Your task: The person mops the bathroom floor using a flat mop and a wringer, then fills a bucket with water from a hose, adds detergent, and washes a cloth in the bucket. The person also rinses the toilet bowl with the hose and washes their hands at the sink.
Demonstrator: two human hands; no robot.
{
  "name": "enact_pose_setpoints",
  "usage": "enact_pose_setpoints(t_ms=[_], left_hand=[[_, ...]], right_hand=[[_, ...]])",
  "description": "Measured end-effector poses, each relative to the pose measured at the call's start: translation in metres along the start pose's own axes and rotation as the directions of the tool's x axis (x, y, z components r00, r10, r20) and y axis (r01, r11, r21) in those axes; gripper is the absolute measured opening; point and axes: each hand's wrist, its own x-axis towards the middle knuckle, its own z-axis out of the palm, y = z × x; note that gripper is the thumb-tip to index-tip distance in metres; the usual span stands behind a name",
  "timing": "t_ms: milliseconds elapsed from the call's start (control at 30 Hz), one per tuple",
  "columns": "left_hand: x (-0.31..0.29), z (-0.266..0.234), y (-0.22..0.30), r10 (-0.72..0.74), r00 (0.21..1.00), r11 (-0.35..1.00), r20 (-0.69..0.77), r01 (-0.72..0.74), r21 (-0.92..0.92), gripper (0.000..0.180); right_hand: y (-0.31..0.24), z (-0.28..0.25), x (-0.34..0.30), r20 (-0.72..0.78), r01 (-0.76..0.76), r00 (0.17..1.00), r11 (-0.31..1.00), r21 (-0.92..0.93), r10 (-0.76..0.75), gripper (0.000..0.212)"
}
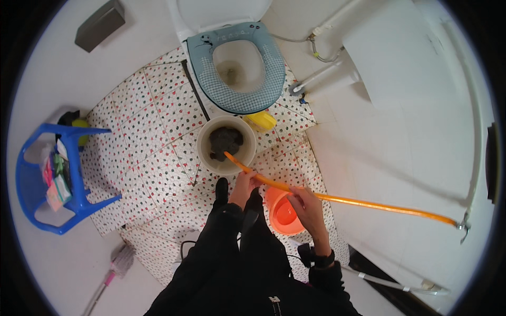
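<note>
The hose [369, 202] runs from the tap [464, 226] at right to the bucket [252, 143]; expect it light, flexible, slippery if wet. Your left hand [243, 188] grasps it behind the tip, likely the surest hold; your right hand [309, 209], farther right.

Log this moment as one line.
left hand: holds orange hose near its end | right hand: holds hose nearer tap | hose end: over bucket opening, dark bundle inside

glossy plastic hose [363, 202], metal tap [463, 226], smooth plastic bucket [227, 168]; dark bundle [225, 140] probably matt cloth.
</note>
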Motion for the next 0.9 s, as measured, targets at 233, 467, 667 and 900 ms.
enact_pose_setpoints(t_ms=[233, 467, 667, 900], left_hand=[[0.018, 0.002, -0.031, -0.030, 0.991, 0.999, -0.134, 0.024, -0.046, 0.015], [0.040, 0.004, -0.051, 0.014, 0.989, 0.977, -0.147, -0.045, -0.210, 0.014], [0.076, 0.010, -0.058, -0.004, 0.989, 0.956, -0.149, -0.040, -0.291, 0.016], [0.098, 0.022, -0.056, -0.069, 0.979, 0.938, -0.192, -0.002, -0.347, 0.026]], right_hand=[[0.071, 0.055, 0.185, 0.295, 0.360, 0.917, 0.877, -0.319, -0.269, 0.022], [0.154, 0.108, 0.287, 0.401, 0.189, 0.914, 0.802, -0.567, 0.067, 0.037], [0.199, 0.141, 0.317, 0.347, 0.260, 0.938, 0.684, -0.681, -0.011, 0.052], [0.224, 0.165, 0.342, 0.390, 0.237, 0.920, 0.742, -0.627, 0.036, 0.056]])
